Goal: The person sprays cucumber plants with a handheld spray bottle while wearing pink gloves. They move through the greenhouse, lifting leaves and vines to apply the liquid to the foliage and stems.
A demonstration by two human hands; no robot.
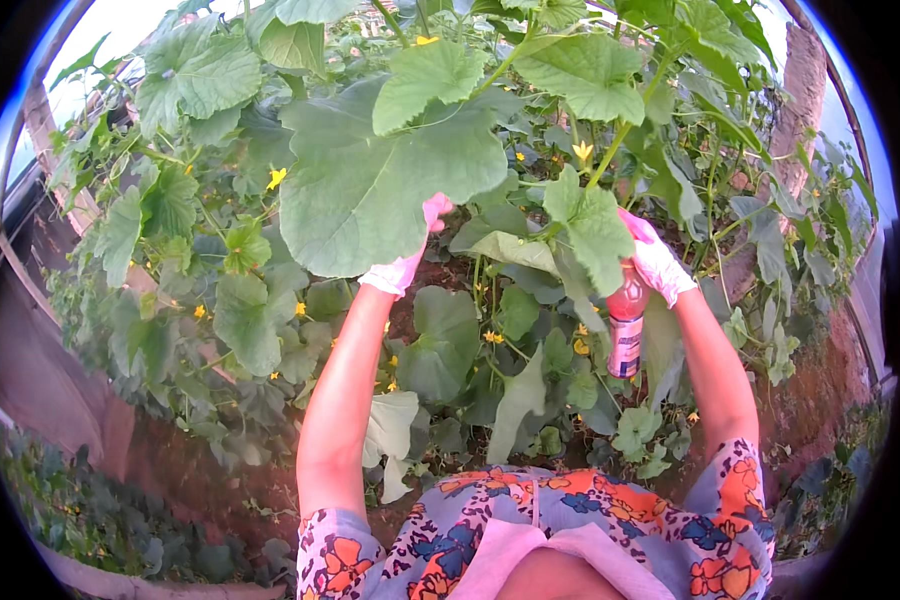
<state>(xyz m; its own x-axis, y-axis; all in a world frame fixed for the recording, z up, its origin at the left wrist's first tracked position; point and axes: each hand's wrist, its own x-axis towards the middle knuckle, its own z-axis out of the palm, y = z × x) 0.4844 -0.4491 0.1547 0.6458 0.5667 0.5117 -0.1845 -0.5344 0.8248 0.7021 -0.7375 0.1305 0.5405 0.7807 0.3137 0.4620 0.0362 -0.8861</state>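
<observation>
Both hands wear thin pale gloves. My left hand (412, 259) is raised at the edge of a broad green leaf (367, 180), which partly covers it; its fingertips are bent, and whether they grip anything cannot be told. My right hand (654, 259) is around the neck of a plastic bottle (625, 322) with a label and reddish contents, which hangs upright below it. A lobed leaf (594, 232) partly hides the fingers and the bottle's top. Between the hands, leafy vines carry yellow flowers (493, 337).
Dense vines surround both hands. A thick post (799, 112) stands at the upper right and another (64, 165) at the upper left. Curved frame poles and sheeting edge the view. Bare reddish soil (195, 465) and low plants lie at the lower left.
</observation>
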